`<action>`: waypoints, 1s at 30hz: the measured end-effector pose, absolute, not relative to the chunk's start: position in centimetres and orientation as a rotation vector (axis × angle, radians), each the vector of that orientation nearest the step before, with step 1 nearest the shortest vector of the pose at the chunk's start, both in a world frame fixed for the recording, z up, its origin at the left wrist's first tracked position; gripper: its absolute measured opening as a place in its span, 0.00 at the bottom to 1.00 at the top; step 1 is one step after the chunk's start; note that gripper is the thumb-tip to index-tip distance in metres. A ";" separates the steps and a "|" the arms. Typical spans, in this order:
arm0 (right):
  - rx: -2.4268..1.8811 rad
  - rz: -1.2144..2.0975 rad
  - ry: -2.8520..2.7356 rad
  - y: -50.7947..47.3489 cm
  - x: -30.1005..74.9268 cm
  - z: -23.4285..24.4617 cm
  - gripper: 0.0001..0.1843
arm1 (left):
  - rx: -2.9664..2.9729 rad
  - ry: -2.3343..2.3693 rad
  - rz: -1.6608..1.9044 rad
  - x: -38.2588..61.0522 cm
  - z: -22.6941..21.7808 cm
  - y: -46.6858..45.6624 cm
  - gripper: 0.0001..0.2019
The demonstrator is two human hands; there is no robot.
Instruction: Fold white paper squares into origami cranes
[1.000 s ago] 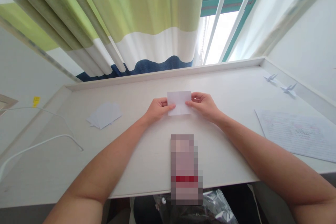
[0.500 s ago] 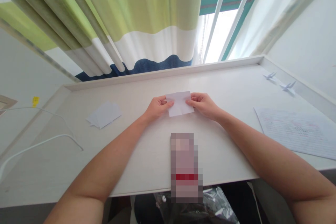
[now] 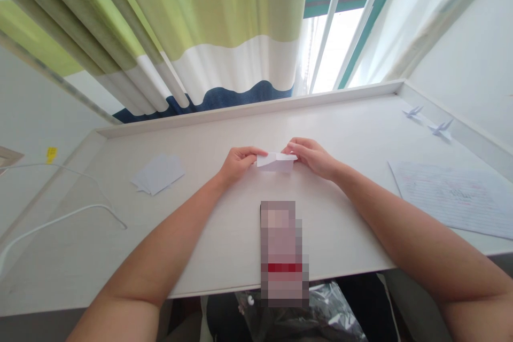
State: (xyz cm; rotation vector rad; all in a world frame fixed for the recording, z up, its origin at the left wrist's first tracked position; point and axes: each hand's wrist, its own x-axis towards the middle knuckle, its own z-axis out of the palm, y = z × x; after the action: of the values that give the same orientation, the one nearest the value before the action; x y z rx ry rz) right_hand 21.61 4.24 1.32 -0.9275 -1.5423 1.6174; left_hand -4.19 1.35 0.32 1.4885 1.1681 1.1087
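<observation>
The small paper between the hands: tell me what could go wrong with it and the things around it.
The small paper is bent over, with the left hand at one end and the right hand at the other, so uneven pressure might leave a crooked crease. The loose slips lie fanned out beyond the left forearm; a sideways sweep could scatter them. The lined sheet lies close to the right forearm, which might nudge it.

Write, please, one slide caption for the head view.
Left hand and right hand handle a bent white paper over a white desk.

Lined sheet (image 3: pixel 452 197) runs off-frame — oblong object (image 3: pixel 281 240) pixelated.
</observation>
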 end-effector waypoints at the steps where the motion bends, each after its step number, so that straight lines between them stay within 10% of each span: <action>1: -0.956 1.612 -1.580 4.1 21.6 1.4 0.17 | 1.518 1.156 1.096 -4.2 0.4 1.3 0.12; 30: -0.962 1.592 -1.643 3.7 21.4 0.9 0.22 | 1.415 1.021 1.014 -3.9 0.0 1.6 0.22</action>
State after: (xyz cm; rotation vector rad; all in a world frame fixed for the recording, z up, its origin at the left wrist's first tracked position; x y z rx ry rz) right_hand 21.40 3.70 0.91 -0.9619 -1.6434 1.5922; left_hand -3.87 1.56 0.02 1.4153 1.0210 1.0140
